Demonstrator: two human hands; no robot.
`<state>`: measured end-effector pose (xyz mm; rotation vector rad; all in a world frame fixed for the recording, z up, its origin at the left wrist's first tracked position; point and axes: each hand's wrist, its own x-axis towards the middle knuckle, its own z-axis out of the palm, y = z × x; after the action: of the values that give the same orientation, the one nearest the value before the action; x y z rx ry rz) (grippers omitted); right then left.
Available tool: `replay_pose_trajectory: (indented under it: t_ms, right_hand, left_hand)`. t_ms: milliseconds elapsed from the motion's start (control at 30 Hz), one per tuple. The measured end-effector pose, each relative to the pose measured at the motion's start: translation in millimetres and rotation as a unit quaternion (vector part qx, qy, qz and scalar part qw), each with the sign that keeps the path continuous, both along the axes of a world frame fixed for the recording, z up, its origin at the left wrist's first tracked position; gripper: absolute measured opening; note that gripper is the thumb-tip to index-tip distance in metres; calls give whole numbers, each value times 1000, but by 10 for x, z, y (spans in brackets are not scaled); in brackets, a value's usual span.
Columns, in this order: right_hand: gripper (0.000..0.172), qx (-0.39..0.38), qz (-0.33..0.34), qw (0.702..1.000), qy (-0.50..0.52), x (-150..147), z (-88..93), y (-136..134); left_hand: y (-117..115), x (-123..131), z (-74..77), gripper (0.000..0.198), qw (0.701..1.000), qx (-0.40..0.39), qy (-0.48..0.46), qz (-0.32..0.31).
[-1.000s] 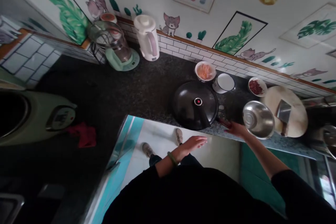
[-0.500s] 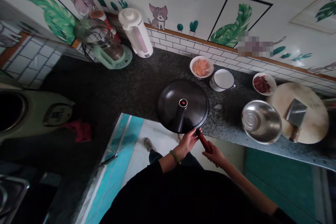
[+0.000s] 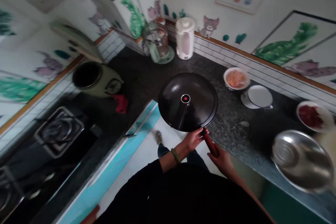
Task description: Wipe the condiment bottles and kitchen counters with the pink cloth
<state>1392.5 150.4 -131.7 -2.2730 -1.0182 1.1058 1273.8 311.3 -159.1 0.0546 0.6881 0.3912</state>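
Gripping the lidded pan by its red handle; with the right hand wrapped round the outer end, presumably for leverage, and the left hand closed about the root beside the rim, likely to share the weight; held partly over the edge of the countertop; hard to tell whether resting there or lifted; well apart from the bowl of orange pieces and white mug, perhaps to avoid knocking either.
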Motion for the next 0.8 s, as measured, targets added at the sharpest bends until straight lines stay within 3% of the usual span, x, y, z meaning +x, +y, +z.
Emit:
replay_pose_trajectory:
  t_ms: [167,233,333,433,533,700,800]
  right_hand:
    - [56,8,117,993,9,-223,370,582]
    - [60,16,163,986,20,-400,465,881]
    - [53,34,240,969,44,-850,576,1363]
    - [38,32,320,945,52,-1540,675,1806]
    - [31,16,368,928,60,-2415,745,2163]
    - [30,-14,388,910,144,-3948,726,2531]
    - [25,-10,396,905,156,-4661,662,2674]
  left_hand:
    - [216,-614,374,27,989,74,37,125]
    - [315,-950,523,33,977,100,39,186]
    - [471,-1586,722,38,952,136,53,269]
    - [626,-2359,852,41,927,150,82,335]
    - [796,-3228,902,40,905,157,110,379]
    - [1063,-4666,907,26,882,118,162,427]
    - [1190,-5331,893,22,871,85,189,445]
